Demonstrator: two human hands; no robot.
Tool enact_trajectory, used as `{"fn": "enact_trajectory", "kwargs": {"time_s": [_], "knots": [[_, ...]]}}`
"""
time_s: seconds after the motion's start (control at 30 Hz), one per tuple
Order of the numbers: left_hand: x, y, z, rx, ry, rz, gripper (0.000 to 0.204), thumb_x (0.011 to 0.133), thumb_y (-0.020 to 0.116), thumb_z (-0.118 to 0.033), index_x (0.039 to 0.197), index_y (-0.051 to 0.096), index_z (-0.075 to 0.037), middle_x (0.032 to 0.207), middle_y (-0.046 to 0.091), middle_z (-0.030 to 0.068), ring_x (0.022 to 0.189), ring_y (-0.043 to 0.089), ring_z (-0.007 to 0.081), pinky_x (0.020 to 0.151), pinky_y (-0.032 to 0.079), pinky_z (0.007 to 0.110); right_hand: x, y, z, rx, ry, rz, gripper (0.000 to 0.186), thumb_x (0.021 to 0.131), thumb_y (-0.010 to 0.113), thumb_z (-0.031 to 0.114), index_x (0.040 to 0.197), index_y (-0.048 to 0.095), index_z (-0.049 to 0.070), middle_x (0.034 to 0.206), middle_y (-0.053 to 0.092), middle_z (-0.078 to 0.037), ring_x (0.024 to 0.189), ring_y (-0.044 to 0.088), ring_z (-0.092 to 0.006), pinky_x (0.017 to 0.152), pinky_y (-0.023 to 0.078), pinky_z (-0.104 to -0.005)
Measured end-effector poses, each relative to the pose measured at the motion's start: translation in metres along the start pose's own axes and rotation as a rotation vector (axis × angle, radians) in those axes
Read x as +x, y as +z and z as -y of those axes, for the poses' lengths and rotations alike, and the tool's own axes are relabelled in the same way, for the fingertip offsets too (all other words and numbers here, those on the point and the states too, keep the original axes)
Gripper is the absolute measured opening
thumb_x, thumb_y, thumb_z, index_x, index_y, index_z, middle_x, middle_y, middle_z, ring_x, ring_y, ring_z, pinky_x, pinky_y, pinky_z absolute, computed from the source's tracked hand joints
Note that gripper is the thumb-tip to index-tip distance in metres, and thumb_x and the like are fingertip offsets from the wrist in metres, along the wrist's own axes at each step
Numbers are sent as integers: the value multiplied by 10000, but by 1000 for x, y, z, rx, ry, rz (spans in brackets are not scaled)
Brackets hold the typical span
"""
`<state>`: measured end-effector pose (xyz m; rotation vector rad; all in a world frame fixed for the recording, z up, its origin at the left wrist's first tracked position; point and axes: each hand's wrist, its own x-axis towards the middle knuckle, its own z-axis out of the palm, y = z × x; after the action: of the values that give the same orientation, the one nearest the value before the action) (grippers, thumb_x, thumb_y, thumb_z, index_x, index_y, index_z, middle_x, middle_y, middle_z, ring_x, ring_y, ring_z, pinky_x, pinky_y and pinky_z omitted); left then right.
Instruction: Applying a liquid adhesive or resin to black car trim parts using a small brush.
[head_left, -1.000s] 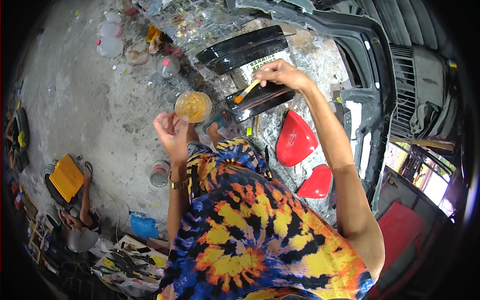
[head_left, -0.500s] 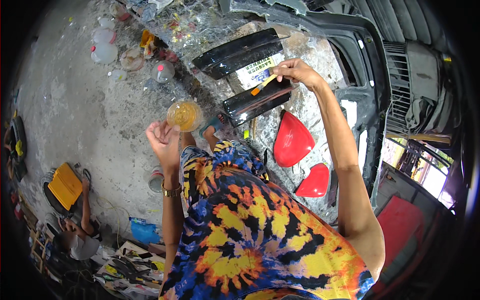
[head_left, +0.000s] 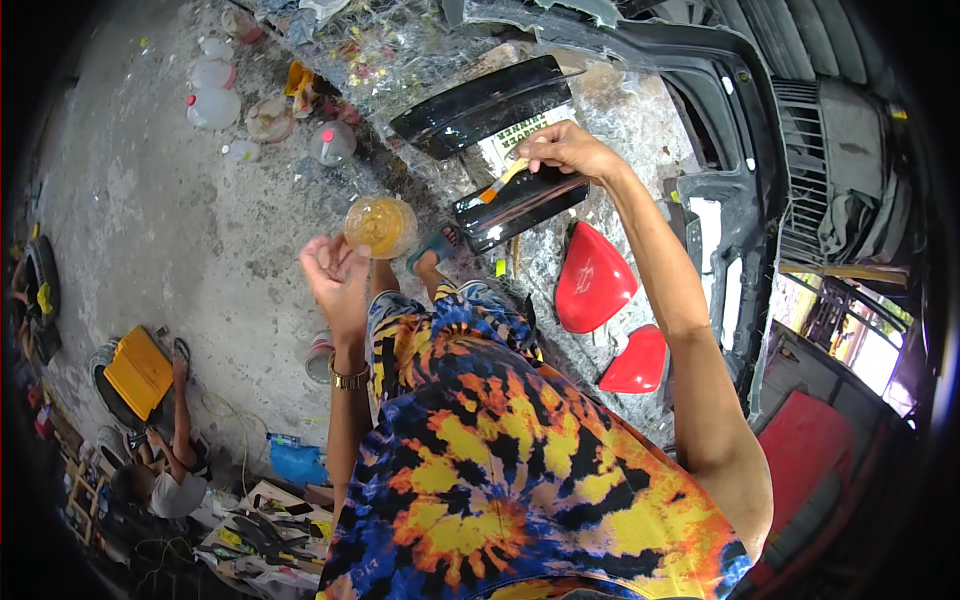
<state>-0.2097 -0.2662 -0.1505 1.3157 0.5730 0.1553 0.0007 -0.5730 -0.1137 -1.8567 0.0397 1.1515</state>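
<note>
In my left hand is a clear plastic cup of amber liquid, its rim pinched between the fingers. My right hand grips a paintbrush with a pale yellow handle and orange bristles. The bristles hang over the left part of a glossy black molded part; whether they touch it I cannot tell. Beyond it lies a similar black part. A printed white sheet shows between the two, partly covered by my right hand.
Two glossy red pieces lie near my right forearm. A large black frame borders the work surface on the right. Several plastic jugs stand on the concrete floor. At lower left a person sits by a yellow panel.
My right hand has moved left with the paintbrush, bringing the bristles toward the left end of the nearer black part. The cup is tilted differently in my left hand.
</note>
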Motion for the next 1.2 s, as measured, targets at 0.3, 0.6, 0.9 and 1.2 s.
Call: {"fn": "enact_trajectory", "kwargs": {"time_s": [0.3,0.6,0.9,1.2], "knots": [[0,-1,6,43,-2,26,435,890,623,-91,1203,327,-30,1130,561,157,1073,525,187,943,405,311,9,19,2,-14,-40,73,214,858,671,268,938,714,74,678,610,53,513,398,-4,422,252,-190],[-1,2,5,54,17,23,431,905,606,-125,1213,322,-22,1112,559,169,1074,517,194,981,372,333,-18,-42,-30,-6,52,-144,187,830,696,248,890,714,71,657,615,44,491,371,-12,399,231,-199],[-2,-4,9,102,44,58,396,910,597,-121,1193,334,-38,1037,561,108,1021,515,163,948,384,321,-49,-102,-71,141,84,-291,159,830,697,263,858,688,107,666,615,49,487,353,2,375,188,-176],[-3,-4,-1,194,76,45,376,924,587,-181,1184,350,-47,1012,540,81,994,511,148,895,415,315,-86,-147,-107,287,56,-478,163,855,663,190,937,681,50,672,612,20,464,351,3,361,192,-161]]}}
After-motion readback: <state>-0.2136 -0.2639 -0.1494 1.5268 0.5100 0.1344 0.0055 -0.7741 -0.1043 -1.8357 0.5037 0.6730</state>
